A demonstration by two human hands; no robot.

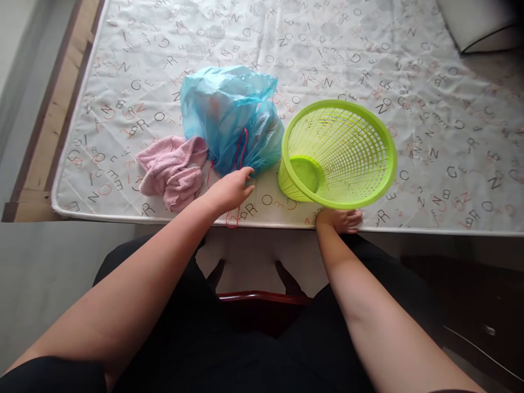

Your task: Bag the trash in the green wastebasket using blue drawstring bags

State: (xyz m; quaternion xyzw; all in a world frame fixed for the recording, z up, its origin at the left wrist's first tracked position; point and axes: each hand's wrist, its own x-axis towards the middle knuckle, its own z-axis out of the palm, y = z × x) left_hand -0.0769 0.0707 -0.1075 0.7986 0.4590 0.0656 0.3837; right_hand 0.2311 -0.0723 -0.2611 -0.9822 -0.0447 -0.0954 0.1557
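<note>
A blue plastic bag with red drawstrings sits crumpled on the table, and what is inside it does not show clearly. At its near side is my left hand, thumb and fingers apart; contact with the bag is hard to make out. To the bag's right a green mesh wastebasket leans, its mouth tilted toward me, showing a solid round bottom. Just below its rim my right hand lies on the table's front edge, fingers stretched out, partly hidden by the basket. Left of the bag lies a bunched pink cloth.
A letter-patterned cover lies over the table. At the back right corner is a pale object with a dark edge. Wooden trim runs along the left side. A dark red chair edge shows between my legs.
</note>
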